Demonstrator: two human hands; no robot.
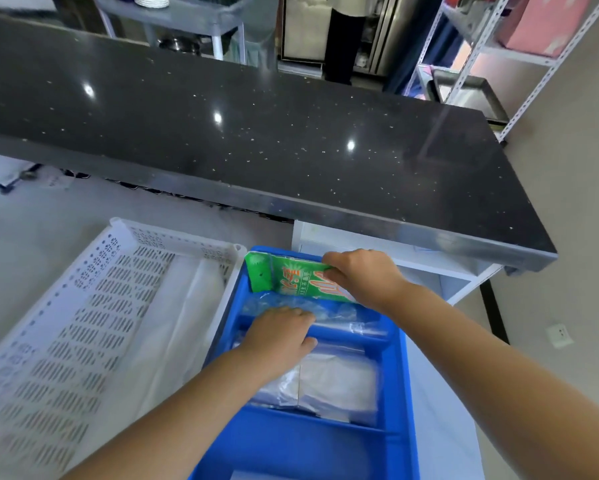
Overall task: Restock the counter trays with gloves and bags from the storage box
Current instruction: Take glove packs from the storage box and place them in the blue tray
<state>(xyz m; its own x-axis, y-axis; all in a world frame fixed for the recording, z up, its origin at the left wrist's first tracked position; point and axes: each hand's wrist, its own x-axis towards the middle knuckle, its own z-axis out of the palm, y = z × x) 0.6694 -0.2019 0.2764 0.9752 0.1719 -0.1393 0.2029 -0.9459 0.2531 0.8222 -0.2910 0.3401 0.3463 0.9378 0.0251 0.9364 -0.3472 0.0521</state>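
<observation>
Right hand (360, 275) pinching green glove packet (291, 280), left hand (279, 336) open, flat on clear bags (343, 315), blue tray (398, 368)

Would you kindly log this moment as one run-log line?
right hand: gripping green glove pack | left hand: pressing clear plastic | location: blue divided tray, far compartment | white basket: left
</observation>
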